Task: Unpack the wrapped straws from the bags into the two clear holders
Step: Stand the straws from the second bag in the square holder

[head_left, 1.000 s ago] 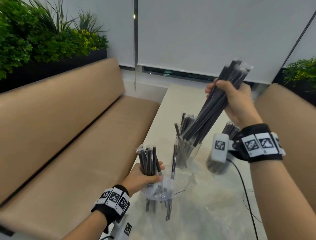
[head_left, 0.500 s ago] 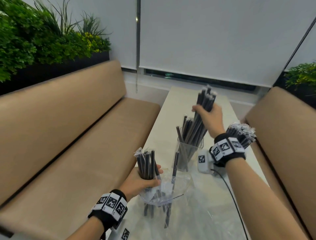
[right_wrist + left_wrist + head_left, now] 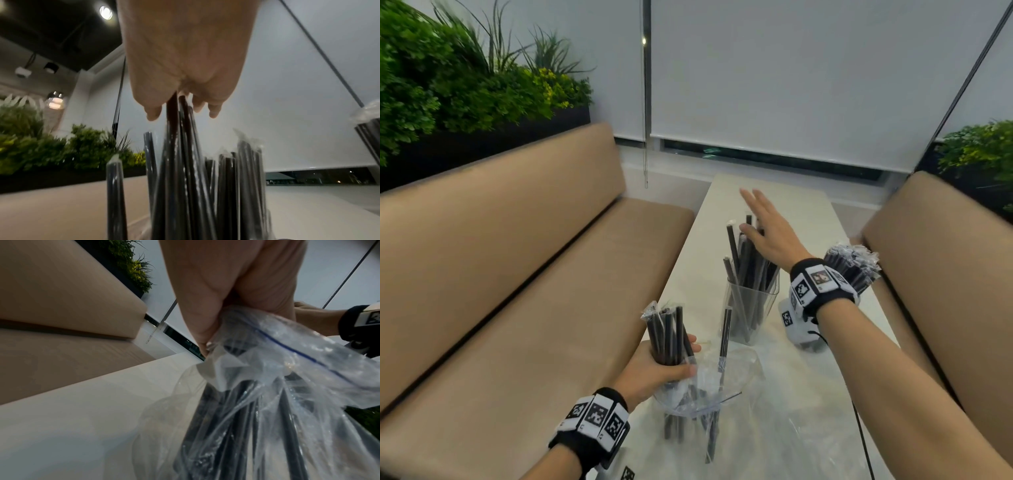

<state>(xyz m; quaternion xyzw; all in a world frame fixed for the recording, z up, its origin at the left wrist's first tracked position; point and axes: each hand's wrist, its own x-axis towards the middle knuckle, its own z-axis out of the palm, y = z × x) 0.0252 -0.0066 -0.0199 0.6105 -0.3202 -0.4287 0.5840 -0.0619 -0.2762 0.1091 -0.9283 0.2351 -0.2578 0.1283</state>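
My left hand [image 3: 654, 368] grips a bundle of black wrapped straws [image 3: 667, 334] that stands up out of a clear zip bag [image 3: 705, 383] at the table's near left; the bag's blue zip line [image 3: 292, 350] shows in the left wrist view. A clear holder [image 3: 751, 308] in the middle of the table is packed with black straws [image 3: 746, 260]. My right hand [image 3: 767, 228] hovers flat over their tops with straight fingers [image 3: 153, 112] and holds nothing. A second holder of wrapped straws [image 3: 854, 263] stands at the right edge, partly hidden behind my right wrist.
The narrow white table [image 3: 784, 198] runs away from me between two tan benches [image 3: 500, 260] [image 3: 945, 257]. Crumpled clear plastic [image 3: 808, 428] lies on the near end. A black cable [image 3: 861, 438] trails along the right side. Planters [image 3: 465, 78] sit behind the left bench.
My right hand lowered its bundle of straws into the middle holder, let go and opened flat above them. My left hand has kept its grip on the bag's straws.
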